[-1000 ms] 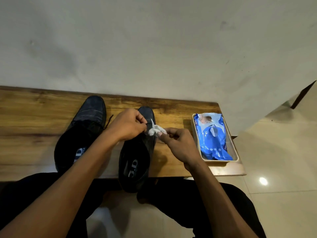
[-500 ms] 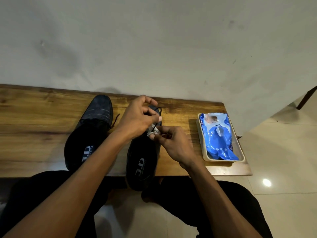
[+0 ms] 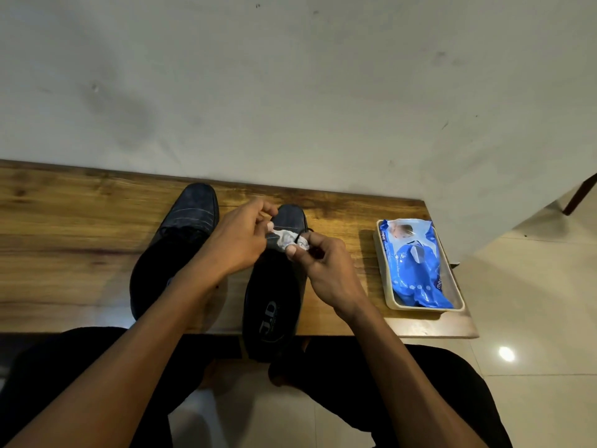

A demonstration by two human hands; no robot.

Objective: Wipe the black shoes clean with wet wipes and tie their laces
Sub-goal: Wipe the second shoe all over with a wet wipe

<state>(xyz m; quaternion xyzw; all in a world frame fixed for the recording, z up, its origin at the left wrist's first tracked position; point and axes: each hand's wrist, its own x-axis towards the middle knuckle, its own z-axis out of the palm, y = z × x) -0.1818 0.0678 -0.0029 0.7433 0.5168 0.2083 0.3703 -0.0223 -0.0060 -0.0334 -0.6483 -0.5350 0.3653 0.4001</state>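
The left hand [image 3: 240, 240] and right hand [image 3: 326, 270] hide the right shoe's [image 3: 274, 299] lace area, so the lace's [image 3: 305, 232] state cannot be told; most of the wipe [image 3: 287, 239] sits hidden between their fingers, and both forearms run off the bottom edge

black shoes [image 3: 271, 295], blue wipes pack [image 3: 416, 273]

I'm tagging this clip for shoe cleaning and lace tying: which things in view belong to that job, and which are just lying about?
Part of the job:
- right shoe, under both hands
- left shoe
- crumpled wet wipe, held between left hand and right hand
- black lace
- blue wet wipes pack

Just there:
- tray holding the pack
- wooden bench
- wall
- tiled floor
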